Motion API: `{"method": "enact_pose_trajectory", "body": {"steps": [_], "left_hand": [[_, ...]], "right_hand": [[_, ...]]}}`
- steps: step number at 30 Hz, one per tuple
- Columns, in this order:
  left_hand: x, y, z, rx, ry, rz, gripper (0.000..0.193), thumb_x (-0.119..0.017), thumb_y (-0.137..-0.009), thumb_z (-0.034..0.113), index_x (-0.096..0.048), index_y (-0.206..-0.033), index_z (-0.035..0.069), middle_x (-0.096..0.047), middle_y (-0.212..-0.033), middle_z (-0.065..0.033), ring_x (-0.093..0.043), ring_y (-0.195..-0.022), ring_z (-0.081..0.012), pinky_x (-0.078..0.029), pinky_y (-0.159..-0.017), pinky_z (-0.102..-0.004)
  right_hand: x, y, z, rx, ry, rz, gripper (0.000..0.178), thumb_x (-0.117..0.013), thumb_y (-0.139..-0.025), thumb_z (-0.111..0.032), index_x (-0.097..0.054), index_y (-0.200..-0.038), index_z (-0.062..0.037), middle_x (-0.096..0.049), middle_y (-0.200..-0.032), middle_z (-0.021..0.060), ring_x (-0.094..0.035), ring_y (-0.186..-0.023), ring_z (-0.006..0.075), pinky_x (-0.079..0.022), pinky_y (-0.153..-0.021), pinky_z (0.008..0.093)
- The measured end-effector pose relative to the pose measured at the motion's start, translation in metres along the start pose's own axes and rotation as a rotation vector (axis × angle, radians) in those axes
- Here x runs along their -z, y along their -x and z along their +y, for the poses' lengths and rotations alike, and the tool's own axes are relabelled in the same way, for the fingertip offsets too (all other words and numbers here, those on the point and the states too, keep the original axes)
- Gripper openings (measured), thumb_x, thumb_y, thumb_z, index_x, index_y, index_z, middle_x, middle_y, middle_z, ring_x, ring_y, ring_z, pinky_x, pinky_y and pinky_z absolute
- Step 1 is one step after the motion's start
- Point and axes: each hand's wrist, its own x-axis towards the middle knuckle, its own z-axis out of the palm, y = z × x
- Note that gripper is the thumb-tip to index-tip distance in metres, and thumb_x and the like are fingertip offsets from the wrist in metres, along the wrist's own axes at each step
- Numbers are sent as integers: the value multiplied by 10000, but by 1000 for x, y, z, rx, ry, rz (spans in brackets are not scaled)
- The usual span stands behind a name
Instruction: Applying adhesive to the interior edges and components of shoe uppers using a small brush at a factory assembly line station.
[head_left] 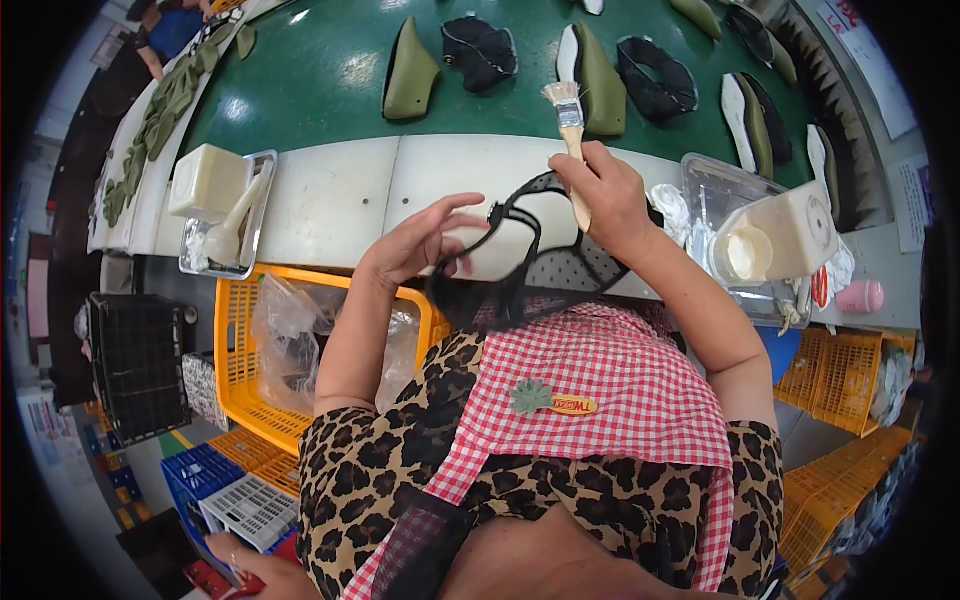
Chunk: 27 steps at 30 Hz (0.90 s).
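A black mesh shoe upper [540, 270] with dotted panels and thin straps hangs in front of my apron, over the table's near edge. My right hand [612, 195] is closed round the wooden handle of a flat brush [568, 115], bristles pointing up and away. The upper's right edge lies against that same hand; whether its fingers pinch it too is hard to see. Beside the upper's left edge, my left hand [425, 240] has its fingers spread and bent, close to the strap. Some of its lower fingertips are partly covered by the dark mesh.
Green shoe lasts [410, 80] and black uppers [480, 55] lie on the green belt [300, 90]. Trays with glue containers [215, 180] [770, 240] flank the white table edge [340, 185]. A yellow crate [235, 350] stands below left. Another person [175, 35] is far left.
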Motion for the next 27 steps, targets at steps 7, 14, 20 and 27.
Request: {"method": "enact_pose_trajectory", "body": {"steps": [7,14,20,27], "left_hand": [[3,5,-16,-225,599,-106,527,-578,-928,94,-414,-1422,9,-663,-991,-158,-687,-921,-274,-556,-873,-405],[-17,1,-3,-872,353,-738,759,-557,-806,-49,-432,-1471,295,-622,-1208,-126,-572,-778,-159,-436,-449,-288],[-58,-104,-103,-463,34,118,657,-607,-946,117,-290,-1519,60,-509,-1375,-213,-576,-1184,-311,-509,-928,-449],[-107,-103,-78,-277,-131,-478,671,-653,-933,179,-319,-1488,4,-516,-1353,-285,-619,-1095,-329,-552,-846,-373]], "right_hand": [[24,25,10,-171,-110,-54,186,-674,-856,-81,-605,-1029,-79,-549,-875,125,-628,-732,336,-497,-595,428],[81,4,-24,-311,-360,37,150,-672,-896,-76,-614,-1029,-38,-594,-934,150,-607,-819,350,-492,-715,386],[69,49,-37,-477,-329,-40,126,-634,-903,-24,-626,-1027,-39,-590,-929,150,-609,-875,350,-487,-760,379],[85,98,-15,-603,-212,45,190,-658,-889,-51,-612,-1073,-51,-598,-963,158,-619,-909,359,-495,-789,383]]}}
